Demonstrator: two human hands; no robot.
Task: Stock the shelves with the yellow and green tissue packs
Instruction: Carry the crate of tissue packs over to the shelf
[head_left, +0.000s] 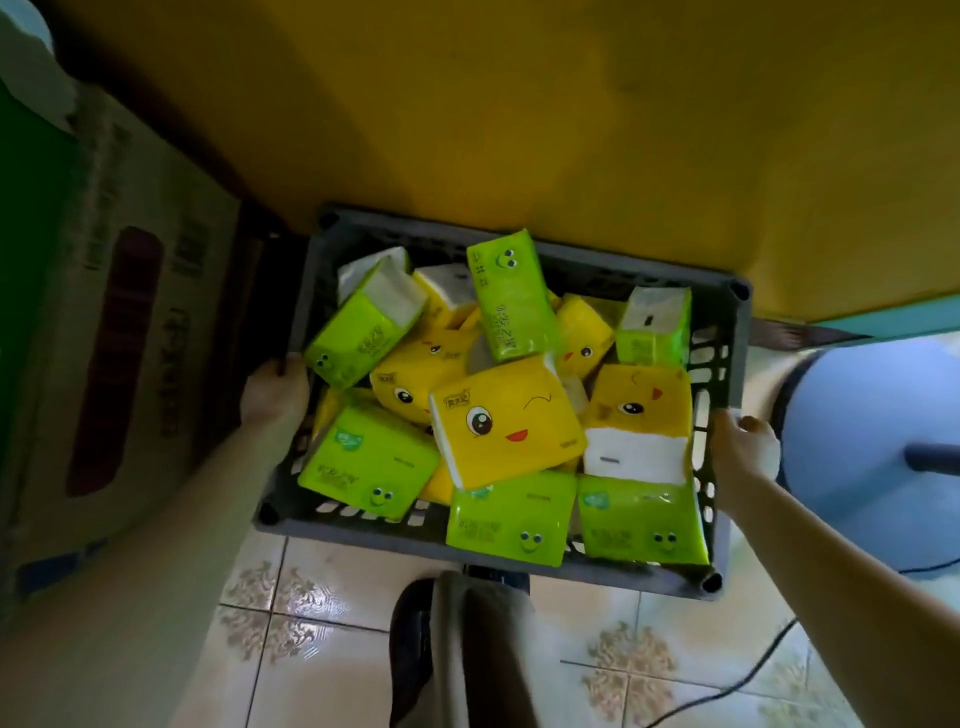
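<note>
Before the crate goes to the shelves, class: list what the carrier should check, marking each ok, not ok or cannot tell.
1. Left hand grips the crate rim: ok.
2. Right hand grips the opposite rim: ok.
3. Tissue packs stacked neatly: not ok, loosely heaped.
4. Floor free of trip hazards: not ok, a cable lies there.
5. Shelf space ready: cannot tell, no shelf in view.

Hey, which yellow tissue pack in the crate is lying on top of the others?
The yellow pack in the middle of the crate: nothing lies over it, its whole face shows, and it overlaps its neighbours.
</note>
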